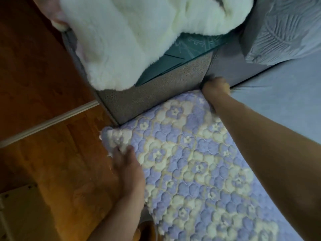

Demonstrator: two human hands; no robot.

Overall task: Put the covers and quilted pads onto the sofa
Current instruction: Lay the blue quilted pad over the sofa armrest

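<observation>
We see the quilted pad (196,164) lying on the sofa seat (278,101) beside the armrest (156,94); the left hand (127,164) pinches its front corner; the right hand (215,91) presses its far corner into the crease, fingers hidden, so we cannot tell their grip; a white fluffy blanket (139,32) lies atop the armrest.

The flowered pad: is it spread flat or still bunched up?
Mostly spread: the pad lies flat over the seat, but its near corner is bunched in the left hand.
</observation>
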